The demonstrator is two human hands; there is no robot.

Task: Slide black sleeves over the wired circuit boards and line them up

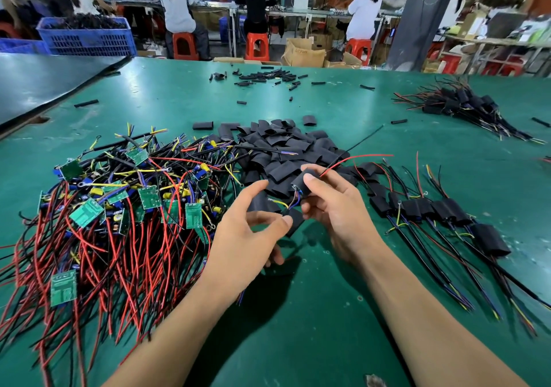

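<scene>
Green surface (328, 312), three zones: unsleeved board pile (119, 207) left, loose sleeve pile (286, 148) centre, row of finished pieces (432, 207) right. Second finished bundle (456, 103) far right, out of play.

Right hand (334, 204) holds the sleeved board (299, 185) over the near edge of the sleeve pile, thumb and fingers (323, 173) pinched round the sleeve.

Long axis is diagonal: red wire (357, 158) exits the up-right end, short leads (290, 203) exit the down-left end, toward the left hand (247, 231). Left fingers are spread and loosely bent, gripping nothing I can see. Thumb tip is just beside the leads, contact unclear.

Row lies right of the right hand, so that hand is nearer for lay-down. Likely needs a swing so the leads trail like the row's.

In the way: upstanding red wires at the row's left end, stray sleeves underneath.
</scene>
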